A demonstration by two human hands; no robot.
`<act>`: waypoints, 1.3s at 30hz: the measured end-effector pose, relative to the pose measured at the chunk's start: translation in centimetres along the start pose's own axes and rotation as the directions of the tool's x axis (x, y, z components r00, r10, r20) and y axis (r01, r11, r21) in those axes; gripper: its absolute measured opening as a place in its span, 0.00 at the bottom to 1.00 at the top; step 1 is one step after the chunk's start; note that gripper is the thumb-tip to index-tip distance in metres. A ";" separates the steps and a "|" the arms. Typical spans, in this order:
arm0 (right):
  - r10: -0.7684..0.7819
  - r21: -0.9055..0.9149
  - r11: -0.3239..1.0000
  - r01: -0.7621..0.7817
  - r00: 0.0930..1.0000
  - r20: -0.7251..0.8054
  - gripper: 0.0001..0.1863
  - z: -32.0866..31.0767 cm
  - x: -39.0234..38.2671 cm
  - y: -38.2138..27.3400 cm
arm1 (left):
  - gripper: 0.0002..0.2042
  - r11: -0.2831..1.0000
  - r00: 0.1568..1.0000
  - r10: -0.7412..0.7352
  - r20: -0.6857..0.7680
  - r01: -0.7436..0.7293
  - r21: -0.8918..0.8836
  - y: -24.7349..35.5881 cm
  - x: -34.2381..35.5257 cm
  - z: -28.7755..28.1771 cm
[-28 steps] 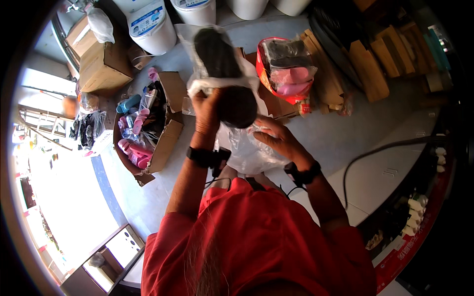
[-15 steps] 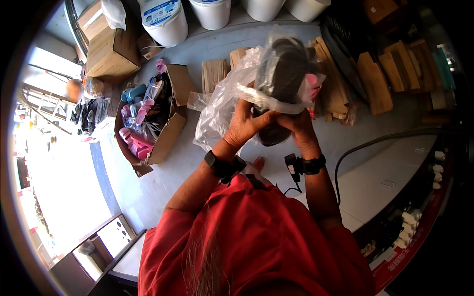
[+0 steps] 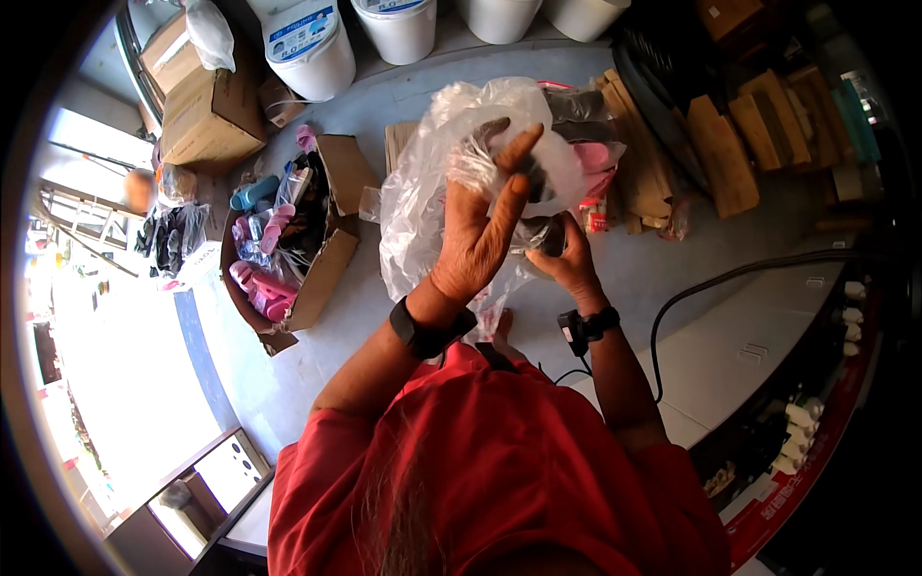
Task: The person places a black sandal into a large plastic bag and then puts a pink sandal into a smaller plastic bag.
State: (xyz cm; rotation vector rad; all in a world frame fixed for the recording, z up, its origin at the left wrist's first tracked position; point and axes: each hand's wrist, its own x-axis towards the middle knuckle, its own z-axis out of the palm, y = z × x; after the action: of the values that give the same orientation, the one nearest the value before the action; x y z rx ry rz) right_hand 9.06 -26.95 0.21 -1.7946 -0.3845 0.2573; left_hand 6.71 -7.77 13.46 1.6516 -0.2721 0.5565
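A crinkled clear plastic bag (image 3: 411, 240) fills the space before me, its bunched part rising around my left hand (image 3: 473, 230). That hand's thumb and a finger are spread apart; other fingertips disappear among plastic. Below and right of it, my right hand (image 3: 567, 261) grips a dark grey item (image 3: 535, 230), apparently footwear, partly hidden by the bag and my left hand. Just beyond lies a red bag of wrapped pink and dark footwear (image 3: 594, 163).
A carton (image 3: 327, 269) of assorted slippers stands at left, with larger boxes (image 3: 211, 120) behind. Several white buckets (image 3: 317, 72) line the back. Flattened cardboard (image 3: 725, 163) and a white cabinet (image 3: 740, 326) with a black cable (image 3: 720, 281) over it are at right.
The dark item has moved down and is more hidden behind plastic. My left hand has risen with its fingers spreading; my right hand stays low on the item.
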 end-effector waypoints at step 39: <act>0.107 0.202 0.979 0.009 0.825 -0.555 0.27 -13.7 0.4 -7.9 | 0.10 0.968 0.875 0.123 0.469 -0.210 0.136 0.6 -1.2 5.9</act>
State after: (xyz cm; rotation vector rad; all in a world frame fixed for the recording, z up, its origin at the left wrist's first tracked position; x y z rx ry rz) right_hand 13.55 -37.22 11.35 -1.5946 0.1125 -0.2031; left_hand 6.57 -13.79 12.88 1.9418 -0.7368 0.3162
